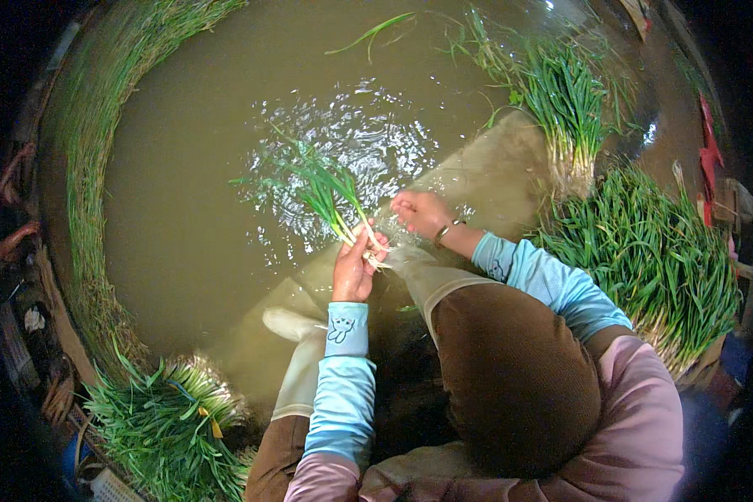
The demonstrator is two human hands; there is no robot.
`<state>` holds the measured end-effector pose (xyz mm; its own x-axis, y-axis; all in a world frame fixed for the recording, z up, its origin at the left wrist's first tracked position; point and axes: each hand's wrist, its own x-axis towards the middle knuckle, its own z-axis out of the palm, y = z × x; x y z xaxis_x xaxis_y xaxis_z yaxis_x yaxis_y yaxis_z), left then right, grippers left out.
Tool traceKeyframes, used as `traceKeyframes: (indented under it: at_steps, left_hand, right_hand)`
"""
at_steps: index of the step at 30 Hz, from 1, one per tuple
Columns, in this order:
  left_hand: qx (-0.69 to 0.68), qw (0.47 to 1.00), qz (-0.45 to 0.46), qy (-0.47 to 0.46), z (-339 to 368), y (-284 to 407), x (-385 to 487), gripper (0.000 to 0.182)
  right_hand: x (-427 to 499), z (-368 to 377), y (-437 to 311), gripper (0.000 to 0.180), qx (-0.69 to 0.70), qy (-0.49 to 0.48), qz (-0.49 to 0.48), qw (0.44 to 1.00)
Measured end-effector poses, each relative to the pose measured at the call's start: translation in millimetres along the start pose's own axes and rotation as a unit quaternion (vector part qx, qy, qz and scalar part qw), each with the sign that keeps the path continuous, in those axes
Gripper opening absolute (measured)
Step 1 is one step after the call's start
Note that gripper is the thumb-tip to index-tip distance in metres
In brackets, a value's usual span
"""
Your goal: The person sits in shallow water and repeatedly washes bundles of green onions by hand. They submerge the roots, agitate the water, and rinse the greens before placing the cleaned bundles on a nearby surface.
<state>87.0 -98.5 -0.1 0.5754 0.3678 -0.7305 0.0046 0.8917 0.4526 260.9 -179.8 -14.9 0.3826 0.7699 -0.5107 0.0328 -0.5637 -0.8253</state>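
My left hand (356, 263) holds a few allium greens (339, 199) by their white lower stems. Their leaves point away from me over rippling, muddy water, and pale roots hang by my fingers. My right hand (421, 213), wearing a dark bracelet (447, 232), is just to the right, over the water near my knee. Its fingers are curled and nothing shows in them. Light blue sleeve covers with printed animal figures reach both forearms. My legs, in brown trousers and pale waterproof legwear (301, 370), stand in the brown water (182, 207).
A large heap of greens (646, 257) lies at right, with an upright bunch (568, 113) beyond it. At lower left rests a tied bundle (163, 420). Loose grass-like leaves (88, 169) line the pool's left edge. A red cloth-like strip (708, 154) hangs at the right rim.
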Motion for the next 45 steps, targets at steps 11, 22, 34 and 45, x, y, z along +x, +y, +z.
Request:
traceKeyframes:
  at_steps: [11, 22, 34, 45]
  left_hand:
    - [-0.023, 0.999, 0.024, 0.029, -0.8, -20.6, -6.8, 0.023]
    - [-0.05, 0.997, 0.041, 0.029, 8.2, -16.3, -18.8, 0.019]
    - [-0.117, 0.993, 0.001, 0.013, -34.5, -48.8, -35.5, 0.022]
    - [-0.13, 0.99, -0.041, 0.047, -64.3, -64.2, -40.3, 0.022]
  right_hand:
    - [18.3, 32.5, -39.2, 0.035, -0.341, 0.028, -0.036, 0.939]
    - [26.6, 14.4, -32.9, 0.011, -0.446, 0.14, -0.363, 0.806]
    - [48.4, -36.9, -1.8, 0.035, 0.254, -0.064, 0.214, 0.941]
    - [52.4, -36.0, -3.6, 0.008, 0.446, -0.016, 0.08, 0.892]
